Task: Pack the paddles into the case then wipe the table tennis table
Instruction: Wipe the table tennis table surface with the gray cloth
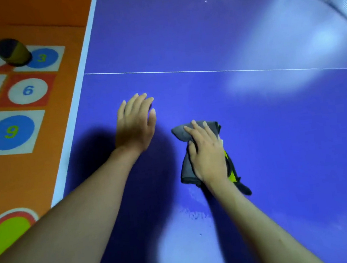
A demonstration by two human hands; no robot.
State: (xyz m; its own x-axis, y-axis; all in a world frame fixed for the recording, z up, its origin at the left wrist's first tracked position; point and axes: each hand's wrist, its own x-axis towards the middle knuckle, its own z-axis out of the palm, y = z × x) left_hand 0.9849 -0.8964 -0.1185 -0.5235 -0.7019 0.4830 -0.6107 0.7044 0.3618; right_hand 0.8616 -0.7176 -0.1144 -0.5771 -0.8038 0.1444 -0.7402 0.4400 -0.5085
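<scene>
The blue table tennis table (276, 130) fills most of the head view, with a white centre line across it. My right hand (207, 155) lies flat on a crumpled grey cloth (186, 168) with yellow and black trim and presses it onto the table top. My left hand (135, 122) rests palm down on the bare table surface to the left of the cloth, fingers straight. No paddles or case are in sight.
The table's white left edge (75, 112) runs diagonally beside an orange floor mat (31, 164) with numbered circles. A dark cylindrical object (13, 52) stands on that mat at the upper left. The net (341, 2) shows at the upper right.
</scene>
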